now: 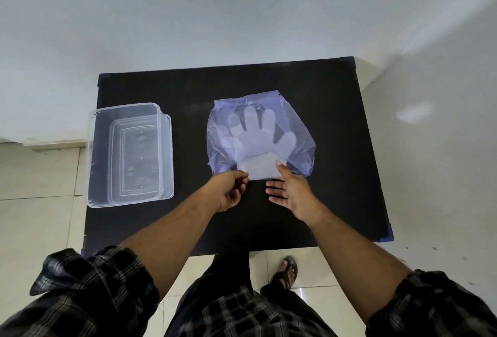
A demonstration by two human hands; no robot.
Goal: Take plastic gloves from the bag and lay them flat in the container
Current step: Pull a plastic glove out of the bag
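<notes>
Head view looks straight down on a black table [336,202] with a matte, cloth-like top, where a thin violet-tinted bag [301,145] lies flat with its open mouth turned toward the person, which puts the contents within easy reach. Through the film shows a stack of plastic gloves [255,140], translucent and whitish, their fingers spread toward the far end and their cuffs poking out of the mouth. The left hand [228,191] pinches the near left corner of the cuffs between thumb and fingertips, apparently to draw a glove out. The right hand [290,191] is open, fingers loosely spread, its thumb tip pressing on the right corner of the cuffs, probably to pin the rest of the stack and the slippery bag while the other hand pulls. Well apart to the left stands the container [92,148], a clear rectangular tub of rigid plastic with rounded corners, overhanging the table edge slightly; what looks like its lid sits beneath or within it, I cannot tell which. No glove lies in it yet.
</notes>
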